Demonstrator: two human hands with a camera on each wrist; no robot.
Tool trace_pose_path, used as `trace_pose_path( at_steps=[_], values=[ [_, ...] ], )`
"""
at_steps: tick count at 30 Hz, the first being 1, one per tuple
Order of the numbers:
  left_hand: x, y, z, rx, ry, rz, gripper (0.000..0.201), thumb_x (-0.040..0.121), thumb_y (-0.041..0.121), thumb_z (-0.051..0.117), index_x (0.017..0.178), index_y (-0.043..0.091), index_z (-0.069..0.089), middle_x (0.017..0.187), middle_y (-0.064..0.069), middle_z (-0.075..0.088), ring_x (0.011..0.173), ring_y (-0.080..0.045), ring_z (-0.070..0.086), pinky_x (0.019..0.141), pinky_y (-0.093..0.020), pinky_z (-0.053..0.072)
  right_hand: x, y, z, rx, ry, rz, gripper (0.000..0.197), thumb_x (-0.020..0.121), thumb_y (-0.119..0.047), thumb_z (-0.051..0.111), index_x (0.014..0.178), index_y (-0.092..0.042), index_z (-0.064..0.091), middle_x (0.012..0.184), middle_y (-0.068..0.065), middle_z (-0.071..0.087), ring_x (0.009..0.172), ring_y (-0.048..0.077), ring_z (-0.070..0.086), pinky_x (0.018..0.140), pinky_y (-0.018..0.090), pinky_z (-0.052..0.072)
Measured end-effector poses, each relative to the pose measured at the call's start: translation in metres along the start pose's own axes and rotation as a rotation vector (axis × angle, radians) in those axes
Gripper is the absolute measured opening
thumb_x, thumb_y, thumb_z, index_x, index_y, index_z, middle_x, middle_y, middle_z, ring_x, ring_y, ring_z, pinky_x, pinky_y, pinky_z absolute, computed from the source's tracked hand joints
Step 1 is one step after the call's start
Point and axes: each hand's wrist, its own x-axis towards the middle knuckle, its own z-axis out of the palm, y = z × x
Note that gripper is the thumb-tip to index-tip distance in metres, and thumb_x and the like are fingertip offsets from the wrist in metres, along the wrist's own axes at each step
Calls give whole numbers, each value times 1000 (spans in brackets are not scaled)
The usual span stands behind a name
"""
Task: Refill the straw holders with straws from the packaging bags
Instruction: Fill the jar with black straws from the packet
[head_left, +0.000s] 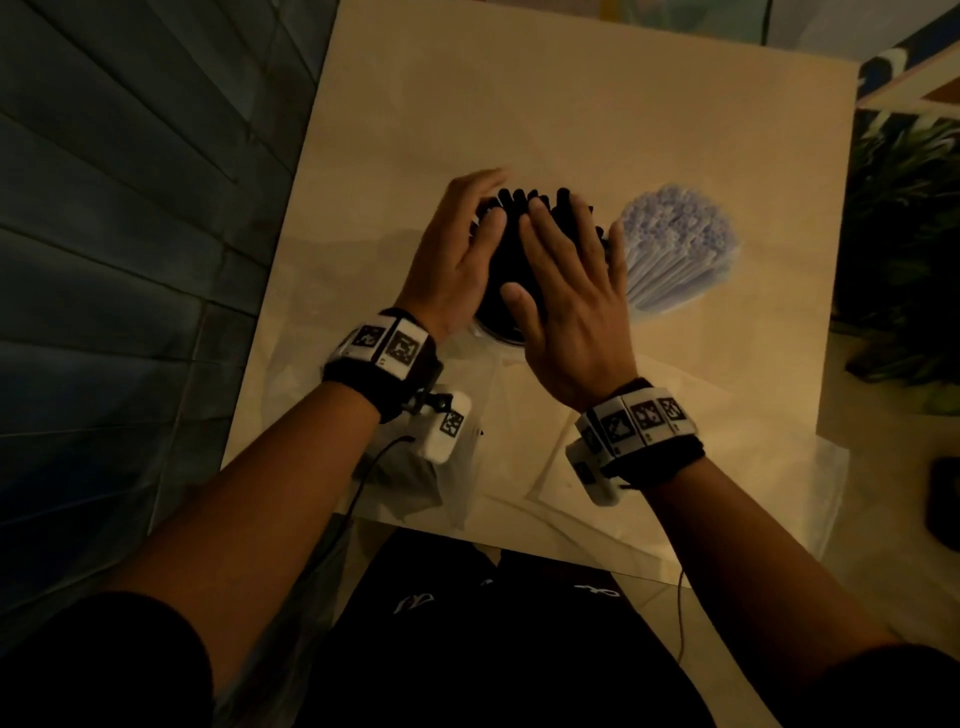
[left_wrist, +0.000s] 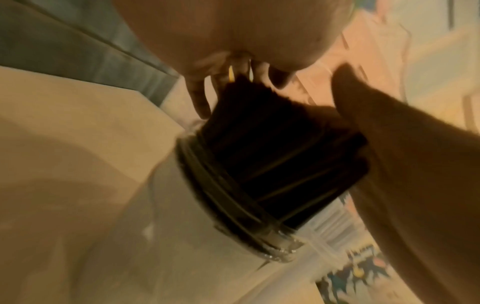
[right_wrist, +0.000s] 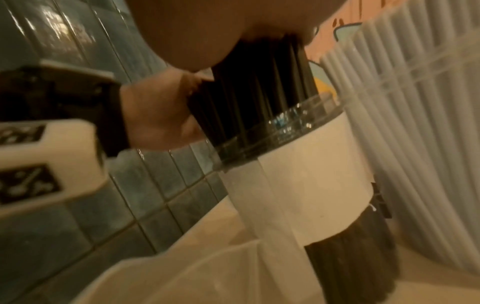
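The black straws (head_left: 511, 249) stood packed in a clear straw holder (right_wrist: 298, 148) near the middle of the table (head_left: 571, 104), their tops fanned above its rim. Both hands lay flat against the bundle. The left hand (head_left: 457, 260) pressed its left side with fingers straight and slightly spread. The right hand (head_left: 566, 291) covered its near and right side, fingers straight and spread, thumb low toward the rim. Neither hand curled round anything.

The step looked like tamping and evening the bundle. Doing it well probably called for gentle, even pressure from both palms, keeping the holder upright, and patting tall straws down without bending them.

Just right of the holder stood a second holder full of white straws (head_left: 675, 244). Nearer the person than the holder, packaging bags (head_left: 597, 493) lay flat on the table.
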Motion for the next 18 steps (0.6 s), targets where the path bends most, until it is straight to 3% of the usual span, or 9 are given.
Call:
trace_pose_path(
  at_steps=[3, 5, 7, 8, 10, 12, 15, 17, 18],
  values=[
    [-23, -13, -21, -24, 72, -71, 37, 102, 25, 47, 138, 16, 47, 139, 4, 48, 127, -7, 49, 103, -28, 45, -12, -7, -17, 163, 172, -80, 46, 102, -33, 47, 138, -4, 54, 146, 14, 49, 142, 34, 36, 113, 56, 29],
    [-51, -33, -40, -12, 136, -118, 36, 100, 21, 52, 134, 11, 51, 136, -1, 53, 124, -9, 52, 101, -24, 44, -31, -16, -28, 326, 238, -135, 25, 98, -18, 56, 110, 0, 69, 113, 15, 66, 108, 33, 60, 88, 46, 48],
    [-86, -54, -56, 4, 246, -214, 30, 98, 15, 56, 126, 5, 55, 129, -10, 58, 115, -10, 56, 93, -14, 45, -56, -22, -30, 476, 99, -135, 14, 95, -9, 57, 88, -2, 67, 83, 6, 61, 75, 20, 57, 66, 34, 47],
    [-107, -68, -64, 35, 303, -277, 27, 97, 14, 57, 122, 6, 57, 126, -12, 59, 110, -11, 57, 88, -11, 45, -68, -23, -25, 515, -35, -97, 13, 95, -9, 56, 84, -6, 64, 77, 0, 57, 68, 16, 52, 62, 30, 44],
    [-149, -98, -78, 138, 392, -412, 29, 92, 15, 58, 120, 12, 56, 124, -13, 58, 108, -21, 57, 85, -19, 47, -89, -19, 0, 443, -365, -18, 15, 97, -17, 53, 88, -11, 64, 80, -3, 60, 72, 13, 52, 66, 30, 48],
    [-187, -128, -87, 268, 422, -540, 41, 85, 17, 60, 124, 13, 52, 128, -15, 54, 114, -33, 54, 94, -40, 47, -102, -17, 32, 293, -582, -5, 19, 97, -19, 50, 96, -13, 67, 94, 1, 65, 88, 19, 56, 75, 40, 52],
    [-219, -160, -95, 271, 387, -810, 60, 76, 15, 68, 131, 13, 45, 135, -17, 49, 121, -36, 51, 102, -51, 44, -100, -27, 68, 276, -640, -47, 14, 91, -9, 54, 93, -8, 67, 103, 10, 62, 96, 29, 56, 81, 44, 50],
    [-229, -171, -95, 311, 248, -852, 51, 72, 19, 68, 120, 7, 54, 123, -18, 57, 111, -36, 58, 91, -46, 51, -91, -36, 87, 247, -637, -82, 18, 85, -8, 63, 102, -8, 68, 111, 13, 61, 96, 32, 57, 82, 43, 53],
    [-231, -176, -94, 332, 183, -859, 48, 69, 24, 66, 113, 5, 56, 113, -18, 60, 103, -36, 61, 83, -44, 54, -84, -38, 95, 226, -666, -52, 32, 82, -12, 69, 113, -8, 65, 117, 14, 59, 97, 33, 57, 84, 40, 52]
  ],
)
